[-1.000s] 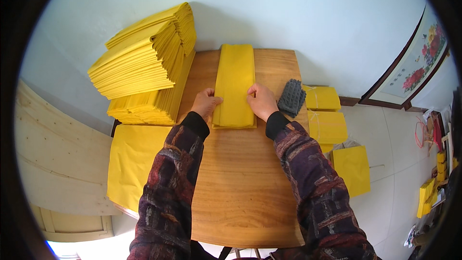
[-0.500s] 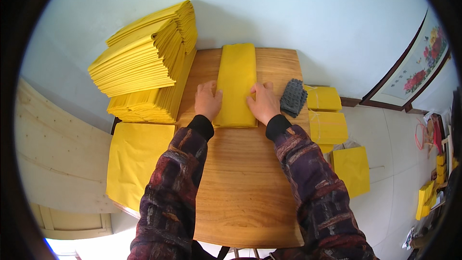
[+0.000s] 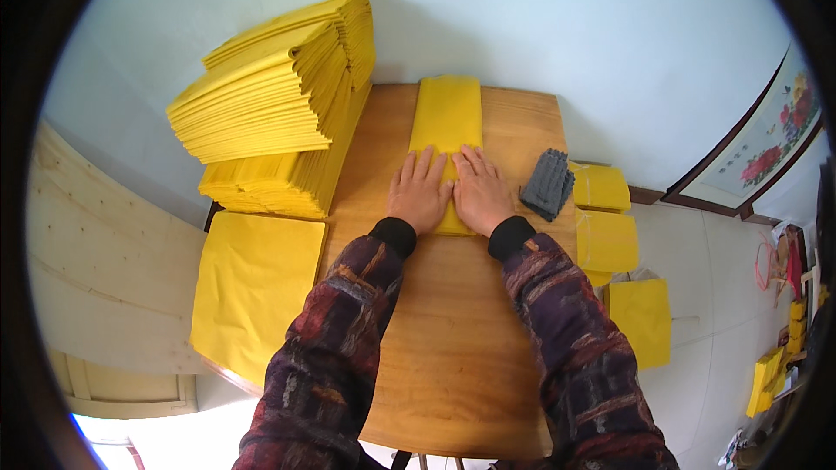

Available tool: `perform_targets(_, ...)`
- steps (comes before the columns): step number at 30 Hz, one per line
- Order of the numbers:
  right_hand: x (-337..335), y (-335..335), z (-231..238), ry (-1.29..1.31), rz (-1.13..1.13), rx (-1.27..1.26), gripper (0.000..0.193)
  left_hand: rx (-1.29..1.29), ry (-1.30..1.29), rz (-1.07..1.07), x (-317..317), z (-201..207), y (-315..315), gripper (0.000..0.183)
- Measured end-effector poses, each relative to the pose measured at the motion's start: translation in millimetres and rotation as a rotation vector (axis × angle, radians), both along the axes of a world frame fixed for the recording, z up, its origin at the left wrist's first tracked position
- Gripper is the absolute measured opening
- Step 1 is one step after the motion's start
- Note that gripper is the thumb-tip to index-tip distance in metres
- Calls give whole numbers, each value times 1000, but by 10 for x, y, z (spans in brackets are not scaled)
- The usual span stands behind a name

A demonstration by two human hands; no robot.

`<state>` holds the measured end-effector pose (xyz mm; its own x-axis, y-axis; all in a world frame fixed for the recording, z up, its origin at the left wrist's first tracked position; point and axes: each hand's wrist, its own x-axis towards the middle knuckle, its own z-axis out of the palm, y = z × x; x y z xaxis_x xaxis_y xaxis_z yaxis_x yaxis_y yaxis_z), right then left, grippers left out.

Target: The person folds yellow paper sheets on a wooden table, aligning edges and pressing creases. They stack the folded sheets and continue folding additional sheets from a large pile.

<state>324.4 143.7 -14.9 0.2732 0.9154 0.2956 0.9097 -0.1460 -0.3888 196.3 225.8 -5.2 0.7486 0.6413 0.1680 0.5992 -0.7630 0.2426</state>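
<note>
A long folded strip of yellow paper (image 3: 447,115) lies lengthwise on the wooden table (image 3: 453,339), reaching toward the wall. My left hand (image 3: 420,191) and my right hand (image 3: 480,191) rest flat side by side on the strip's near end, fingers spread and pointing away from me, palms pressing down. Neither hand grips anything.
A tall fanned stack of folded yellow paper (image 3: 279,104) fills the table's left rear. Flat yellow sheets (image 3: 252,287) lie at the left edge. A dark grey cloth (image 3: 547,184) sits right of my hands. Yellow bundles (image 3: 607,239) stand on the floor at right, beside a framed flower picture (image 3: 766,139).
My hands were at the strip's two side edges a second ago. Both have slid inward onto its top and now lie flat, almost touching each other.
</note>
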Motion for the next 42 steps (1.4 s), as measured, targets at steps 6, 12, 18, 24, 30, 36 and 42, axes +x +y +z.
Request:
perform_targets(6,2,0,95,7,26,3,48,-49,27,53,28,75,-34,56)
perform_targets(12,-50,-570,115,322,-88,317,42,-8,-425,72,-251,409,-77,59)
perform_targets(18,-126,-919,26,592,-187,297,30,-488,-592,192,-738,358,-206,52)
perform_targets(24,-47,-584,139,572,-234,156,26,-704,-589,302,-655,183,93,41)
perform_targets(30,145,-241,210,543,-229,92,28,-647,-649,330,-372,-34,297,29)
perform_targets(36,197,-139,201,551,-252,51,28,-738,-686,380,-298,2,339,25)
perform_targets(42,158,-153,233,631,-303,95,31,-802,-680,367,-271,-28,383,17)
